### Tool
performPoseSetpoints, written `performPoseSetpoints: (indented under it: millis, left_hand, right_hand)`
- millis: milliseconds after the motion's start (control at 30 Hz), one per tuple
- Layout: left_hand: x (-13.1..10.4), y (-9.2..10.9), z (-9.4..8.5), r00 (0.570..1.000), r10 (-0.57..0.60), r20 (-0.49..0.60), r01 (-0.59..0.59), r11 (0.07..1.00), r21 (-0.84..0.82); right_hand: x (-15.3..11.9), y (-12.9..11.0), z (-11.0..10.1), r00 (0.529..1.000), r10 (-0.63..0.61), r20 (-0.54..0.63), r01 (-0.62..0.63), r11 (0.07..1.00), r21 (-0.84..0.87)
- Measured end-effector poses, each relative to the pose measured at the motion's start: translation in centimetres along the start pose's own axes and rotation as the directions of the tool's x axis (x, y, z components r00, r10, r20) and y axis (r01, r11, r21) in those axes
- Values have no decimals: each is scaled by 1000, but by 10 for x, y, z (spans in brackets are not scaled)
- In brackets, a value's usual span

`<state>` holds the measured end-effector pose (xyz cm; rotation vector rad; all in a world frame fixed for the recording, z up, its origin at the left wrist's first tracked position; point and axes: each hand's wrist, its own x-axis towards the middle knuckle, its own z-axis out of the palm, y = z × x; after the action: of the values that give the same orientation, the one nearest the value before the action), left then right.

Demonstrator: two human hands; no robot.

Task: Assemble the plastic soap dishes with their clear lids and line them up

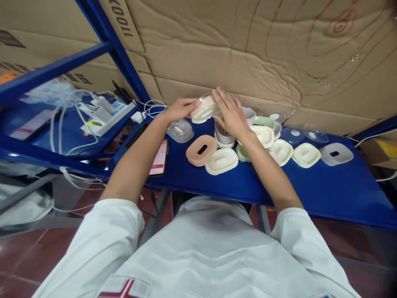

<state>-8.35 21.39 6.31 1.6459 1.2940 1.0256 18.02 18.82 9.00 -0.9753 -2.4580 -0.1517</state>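
Note:
Above the back of the table, a small oval box (204, 109) with a cream base and a clear top is tilted between my hands. My left hand (182, 108) is closed on its left end. My right hand (231, 112) reaches over the right end, fingers long and thumb below, gripping it. Under my hands lie a peach slotted cover (201, 150) and a cream base (221, 161). A grey box part (223, 135) stands partly hidden behind my right wrist. To the left sits a clear lid (180, 130).
Several cream bases (306, 155), a green part (264, 122) and a grey slotted cover (336, 154) spread to the right on the blue table (344, 194). A phone (159, 158), cables and a power strip (107, 118) lie left. Cardboard (198, 49) walls the back.

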Motion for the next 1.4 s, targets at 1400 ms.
performPoseSetpoints:
  millis: [1400]
  left_hand:
    - [-2,-7,6,929,313,198,-366,857,362]
  right_hand:
    - [5,1,11,993,4,122,-15,996,91]
